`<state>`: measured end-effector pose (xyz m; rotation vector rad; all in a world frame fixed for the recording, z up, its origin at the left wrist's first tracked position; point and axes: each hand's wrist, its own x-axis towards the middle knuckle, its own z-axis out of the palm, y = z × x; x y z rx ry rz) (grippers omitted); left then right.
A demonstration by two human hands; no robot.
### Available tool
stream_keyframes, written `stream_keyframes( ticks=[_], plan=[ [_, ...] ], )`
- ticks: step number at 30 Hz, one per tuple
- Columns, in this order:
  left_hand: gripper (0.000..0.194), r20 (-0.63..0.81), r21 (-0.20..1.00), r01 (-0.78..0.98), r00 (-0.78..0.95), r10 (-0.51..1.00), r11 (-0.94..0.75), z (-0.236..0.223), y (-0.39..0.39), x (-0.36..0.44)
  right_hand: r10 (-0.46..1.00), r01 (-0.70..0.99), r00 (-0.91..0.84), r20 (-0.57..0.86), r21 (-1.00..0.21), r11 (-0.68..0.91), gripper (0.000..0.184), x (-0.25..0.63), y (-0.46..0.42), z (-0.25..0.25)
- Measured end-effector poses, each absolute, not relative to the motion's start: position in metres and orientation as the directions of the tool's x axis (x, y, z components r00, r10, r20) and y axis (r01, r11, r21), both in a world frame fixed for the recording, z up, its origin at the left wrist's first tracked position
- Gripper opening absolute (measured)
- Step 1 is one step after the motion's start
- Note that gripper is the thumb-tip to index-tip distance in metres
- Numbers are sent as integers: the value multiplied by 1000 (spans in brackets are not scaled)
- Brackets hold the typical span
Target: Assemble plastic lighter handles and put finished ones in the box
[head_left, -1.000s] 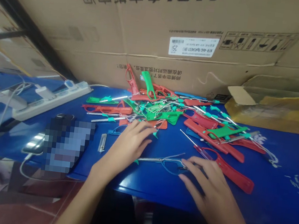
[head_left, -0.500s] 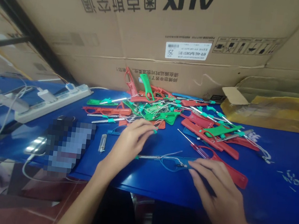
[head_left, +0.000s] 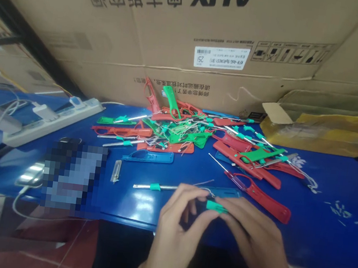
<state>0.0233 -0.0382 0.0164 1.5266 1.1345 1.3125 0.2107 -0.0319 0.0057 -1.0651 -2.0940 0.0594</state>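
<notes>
My left hand and my right hand meet near the table's front edge, fingers closed. A small green plastic piece is pinched between their fingertips. Just behind lies a blue lighter casing half, partly covered by my fingers, with white wires at its near end. A metal lighter tube with a green sleeve extends left from it. Right of these rests a red lighter casing with a thin metal rod.
A heap of red and green lighter parts covers the table's back. Nearby are another blue casing half, a clear small part, a phone, a power strip, white bits and an open cardboard box.
My left hand has moved from the heap down and right to my right hand, bringing the green piece. My right fingers have shifted from the blue casing onto that piece.
</notes>
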Motion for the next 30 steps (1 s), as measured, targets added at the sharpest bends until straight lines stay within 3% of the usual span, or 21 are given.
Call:
stream_keyframes(
  ticks=[2, 5, 9, 15, 25, 30],
  plan=[
    [32, 411, 862, 239, 184, 893, -447, 13, -35, 10, 735, 610, -406, 543, -438, 660, 22, 211, -31, 5],
    [32, 515, 673, 370, 386, 765, -640, 13, -25, -7, 777, 576, -434, 455, -523, 628, 21, 209, -29, 2],
    [23, 580, 466, 516, 435, 688, -719, 18, -6, -18, 821, 657, -349, 452, -507, 558, 19, 210, -24, -3],
    [6, 493, 468, 596, 437, 753, -653, 21, 12, -23, 840, 728, -289, 460, -464, 505, 17, 212, -19, -7],
    [10, 359, 414, 684, 484, 798, -600, 18, 19, -23, 844, 683, -300, 445, -518, 515, 15, 208, -14, -8],
    [10, 329, 326, 712, 531, 781, -622, 25, 22, -24, 846, 675, -281, 454, -533, 510, 16, 207, -13, -7]
  ],
)
